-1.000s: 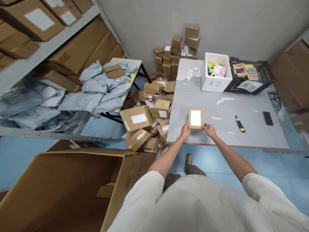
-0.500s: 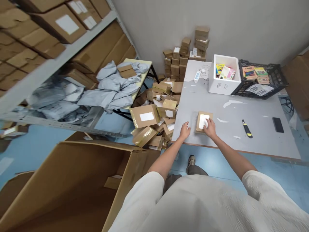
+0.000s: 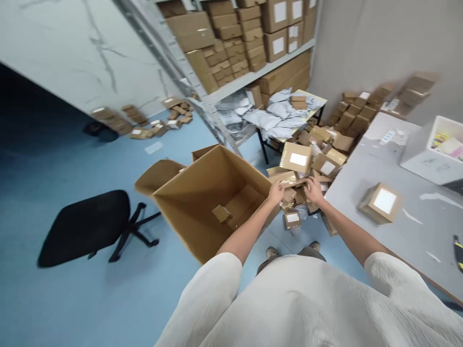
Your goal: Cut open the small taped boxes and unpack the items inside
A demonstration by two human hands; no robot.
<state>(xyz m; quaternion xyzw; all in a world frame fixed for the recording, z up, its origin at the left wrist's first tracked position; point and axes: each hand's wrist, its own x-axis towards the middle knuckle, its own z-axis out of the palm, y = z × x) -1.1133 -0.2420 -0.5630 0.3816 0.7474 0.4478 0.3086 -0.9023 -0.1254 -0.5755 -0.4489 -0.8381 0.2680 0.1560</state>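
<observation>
A thin, flat cardboard box point(image 3: 298, 182) is held almost edge-on between my two hands, over the gap between the large carton and the table. My left hand point(image 3: 277, 192) grips its left end and my right hand point(image 3: 313, 190) pinches the right end. Left of my left hand is a large open carton point(image 3: 188, 212) with a small box point(image 3: 220, 213) inside. Another box with a white label point(image 3: 381, 203) stands on the grey table point(image 3: 365, 164) at the right.
Loose boxes point(image 3: 295, 157) are piled between carton and table. Behind them stands a small table with grey parcels point(image 3: 278, 115), beside shelves point(image 3: 246, 79). A black chair point(image 3: 87, 226) is at left. A white foam box point(image 3: 423, 154) and a cutter point(image 3: 458, 253) are at right.
The view has swung left. My hands have left the tabletop and now hold a thin box between them over the pile. The labelled box my right hand touched now stands free on the table.
</observation>
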